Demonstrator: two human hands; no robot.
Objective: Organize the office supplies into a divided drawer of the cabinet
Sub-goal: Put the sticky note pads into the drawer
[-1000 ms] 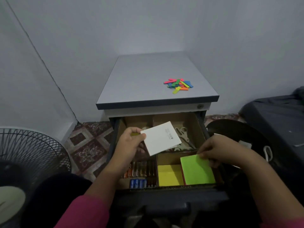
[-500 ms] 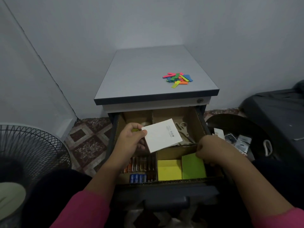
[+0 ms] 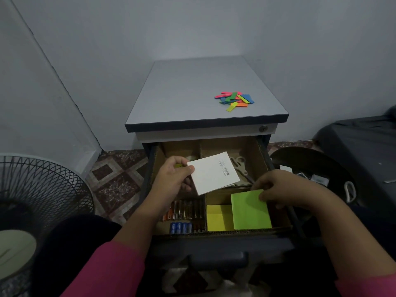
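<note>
Left hand holds white pad; right hand pinches green pad.

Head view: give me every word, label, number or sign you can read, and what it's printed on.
None can be read.
White pad in the left hand: a barcode with small print and digits beside it, too small and blurred to read.
Batteries in the drawer: blue labels, print unreadable.
Green sticky pad in the right hand, yellow pad, coloured tabs: no text visible.
</note>
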